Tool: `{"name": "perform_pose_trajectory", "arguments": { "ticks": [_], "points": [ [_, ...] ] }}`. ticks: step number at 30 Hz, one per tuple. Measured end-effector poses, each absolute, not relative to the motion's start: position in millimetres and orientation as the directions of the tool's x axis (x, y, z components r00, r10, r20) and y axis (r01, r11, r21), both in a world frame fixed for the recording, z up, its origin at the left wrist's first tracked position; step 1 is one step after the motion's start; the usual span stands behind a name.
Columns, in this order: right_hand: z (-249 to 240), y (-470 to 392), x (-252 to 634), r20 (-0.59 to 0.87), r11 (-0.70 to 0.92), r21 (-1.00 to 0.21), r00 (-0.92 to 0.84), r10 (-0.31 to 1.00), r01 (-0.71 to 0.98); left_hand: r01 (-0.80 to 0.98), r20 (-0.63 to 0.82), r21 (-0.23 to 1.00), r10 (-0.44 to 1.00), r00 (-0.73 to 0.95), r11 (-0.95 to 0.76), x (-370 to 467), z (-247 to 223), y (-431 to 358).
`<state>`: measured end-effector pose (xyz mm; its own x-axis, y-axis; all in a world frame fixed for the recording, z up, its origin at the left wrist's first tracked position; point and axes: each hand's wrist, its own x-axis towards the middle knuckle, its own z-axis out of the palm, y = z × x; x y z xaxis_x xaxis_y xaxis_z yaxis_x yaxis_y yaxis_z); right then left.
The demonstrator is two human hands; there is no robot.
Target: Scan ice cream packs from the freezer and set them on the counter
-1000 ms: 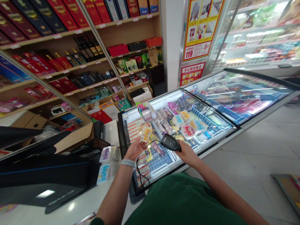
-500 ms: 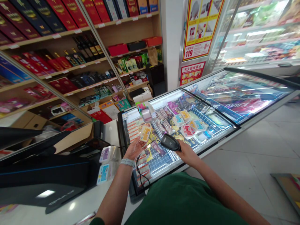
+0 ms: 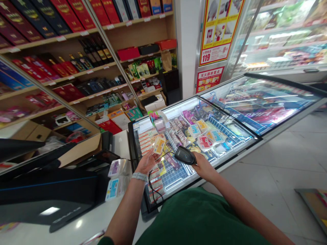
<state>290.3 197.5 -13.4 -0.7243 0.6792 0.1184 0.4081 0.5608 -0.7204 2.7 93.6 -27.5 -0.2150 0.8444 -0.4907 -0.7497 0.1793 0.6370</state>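
Observation:
My left hand (image 3: 147,162) grips a small clear plastic pack with an orange-yellow label (image 3: 159,144), held over the left end of the glass-topped freezer. A pale watch band circles that wrist. In my right hand (image 3: 203,166) is a black barcode scanner (image 3: 185,155), its head turned toward the labelled pack, with a gap between them. The scanner's black cable (image 3: 151,185) loops down below my left hand. Similar packs with blue, orange and red labels (image 3: 205,143) lie on the freezer's glass to the right. Two more packs (image 3: 112,189) rest on the white counter, left of my wrist.
The chest freezer (image 3: 240,153) runs from in front of me toward the right. On the left counter stands a dark checkout machine (image 3: 74,194). Shelves (image 3: 143,23) of boxes and bottles line the back wall. A low display (image 3: 313,207) stands on the floor at right.
Almost nothing differs. Both hands, the scanner and the labelled pack keep nearly the same places, with only a very slight shift.

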Motion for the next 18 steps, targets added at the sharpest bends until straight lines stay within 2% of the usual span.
{"name": "perform_pose_trajectory", "arguments": {
  "ticks": [9,14,18],
  "points": [
    [-17,202,290,0.151,0.568,-0.743,-0.739,0.657,0.354,-0.717,-0.478,0.680,0.835,-0.273,0.155,-3,-28,87],
    [-22,205,286,0.107,0.584,-0.689,-0.737,0.668,0.429,-0.602,-0.472,0.785,0.773,-0.424,0.150,-25,-28,70],
    [-26,208,284,0.114,0.639,-0.641,-0.771,0.627,0.425,-0.439,-0.447,0.875,0.686,-0.575,0.202,-44,-36,49]
  ]
}}
